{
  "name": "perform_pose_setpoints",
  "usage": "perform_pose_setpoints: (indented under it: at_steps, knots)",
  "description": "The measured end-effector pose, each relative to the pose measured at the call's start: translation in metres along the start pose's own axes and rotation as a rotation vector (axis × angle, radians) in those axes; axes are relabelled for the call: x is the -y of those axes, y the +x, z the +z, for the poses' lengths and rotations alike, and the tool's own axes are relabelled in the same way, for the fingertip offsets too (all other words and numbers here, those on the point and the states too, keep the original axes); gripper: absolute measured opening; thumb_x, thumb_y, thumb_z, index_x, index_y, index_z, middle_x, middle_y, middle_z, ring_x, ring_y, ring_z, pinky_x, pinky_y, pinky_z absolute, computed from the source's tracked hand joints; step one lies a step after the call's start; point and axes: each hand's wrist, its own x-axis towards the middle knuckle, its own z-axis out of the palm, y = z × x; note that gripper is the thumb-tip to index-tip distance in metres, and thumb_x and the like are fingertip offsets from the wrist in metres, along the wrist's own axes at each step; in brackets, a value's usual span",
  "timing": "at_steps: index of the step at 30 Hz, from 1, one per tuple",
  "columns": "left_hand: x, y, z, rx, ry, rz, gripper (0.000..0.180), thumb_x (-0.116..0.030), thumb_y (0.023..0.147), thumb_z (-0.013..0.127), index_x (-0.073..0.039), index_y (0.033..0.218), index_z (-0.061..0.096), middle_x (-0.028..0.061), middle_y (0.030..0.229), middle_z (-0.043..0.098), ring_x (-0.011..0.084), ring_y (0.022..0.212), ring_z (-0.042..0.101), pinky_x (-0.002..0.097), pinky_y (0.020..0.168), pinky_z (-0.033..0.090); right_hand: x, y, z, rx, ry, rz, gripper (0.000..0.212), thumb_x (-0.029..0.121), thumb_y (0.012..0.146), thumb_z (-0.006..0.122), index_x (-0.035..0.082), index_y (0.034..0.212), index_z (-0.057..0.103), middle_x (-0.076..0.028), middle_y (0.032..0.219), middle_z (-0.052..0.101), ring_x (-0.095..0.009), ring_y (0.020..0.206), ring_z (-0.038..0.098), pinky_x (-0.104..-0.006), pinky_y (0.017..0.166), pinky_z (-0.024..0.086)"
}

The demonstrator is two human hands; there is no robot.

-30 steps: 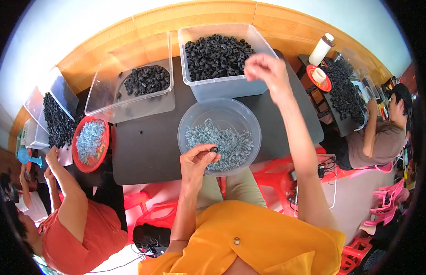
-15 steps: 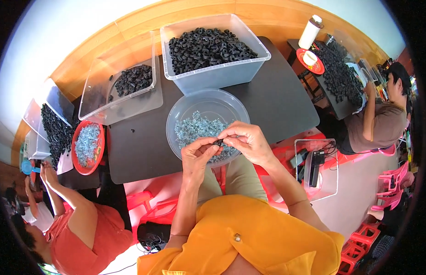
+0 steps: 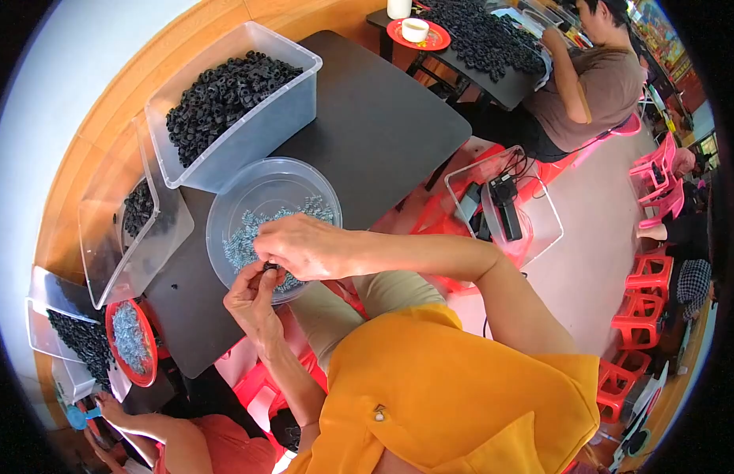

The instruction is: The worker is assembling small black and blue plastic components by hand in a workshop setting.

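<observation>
Both my hands meet above the near side of a round clear plastic tub (image 3: 329, 183). Small shiny bluish pieces (image 3: 244, 245), too small to name surely but like little springs, are heaped in it. My left hand (image 3: 258, 306) pinches a small black ring-like part (image 3: 270, 267) between thumb and fingers. Just over it, my right hand (image 3: 303, 246) is closed with its fingertips pressed together at the part. Whatever those fingertips grip is hidden. Behind the tub stands a large clear bin (image 3: 260, 130) full of similar black parts (image 3: 224, 99).
A tilted clear bin (image 3: 157, 249) with some black parts lies left on the dark table (image 3: 367, 118). Beyond it, a red plate (image 3: 149, 359) holds bluish pieces. A clear box (image 3: 533, 249) with black devices stands right. Co-workers sit at both sides; red stools (image 3: 639, 324) stand far right.
The view has swung to the right, shifting table and bins leftward. My hands stay together at the black part over the tub. My right hand now reaches across more, above the left fingertips.
</observation>
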Motion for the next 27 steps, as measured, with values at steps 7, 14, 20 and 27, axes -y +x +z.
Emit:
perform_pose_setpoints:
  at_steps: [7,14,20,27]
  knots:
    - [-0.003,0.000,-0.001,-0.089,0.152,0.065,0.012,0.003,0.079,0.061,0.006,0.091,0.060,0.0068,0.079,0.061,0.0117,0.068,0.057,0.0230,0.065,0.047,0.004,0.011,0.018,0.041,-0.220,-0.176,0.015,0.000,0.065,0.058,0.000,0.078,0.051,-0.011,0.084,0.053,-0.029,0.083,0.054,-0.0386,0.065,0.047]
    - [-0.001,0.001,0.003,-0.075,0.179,0.049,0.016,0.002,0.078,0.061,0.005,0.093,0.061,0.0058,0.079,0.062,0.0114,0.071,0.059,0.0235,0.067,0.049,0.000,0.002,0.016,-0.081,-0.136,-0.158,0.021,0.000,0.066,0.058,0.002,0.085,0.050,-0.013,0.083,0.055,-0.033,0.082,0.055,-0.0419,0.068,0.046]
    - [-0.006,-0.001,0.005,-0.097,0.106,-0.019,0.014,0.004,0.079,0.059,0.005,0.092,0.062,0.0050,0.081,0.063,0.0105,0.074,0.061,0.0217,0.068,0.049,0.002,-0.006,0.022,-0.212,0.004,-0.088,0.027,-0.009,0.070,0.058,0.004,0.092,0.051,-0.013,0.085,0.057,-0.030,0.077,0.058,-0.0355,0.061,0.047]
    - [0.000,0.000,0.000,-0.108,-0.007,-0.042,0.015,0.006,0.076,0.061,0.005,0.091,0.063,0.0060,0.082,0.064,0.0112,0.074,0.061,0.0218,0.069,0.049,0.004,-0.011,0.039,-0.344,0.066,-0.065,0.040,-0.011,0.062,0.065,0.002,0.099,0.057,-0.012,0.093,0.057,-0.027,0.081,0.059,-0.0323,0.068,0.050]
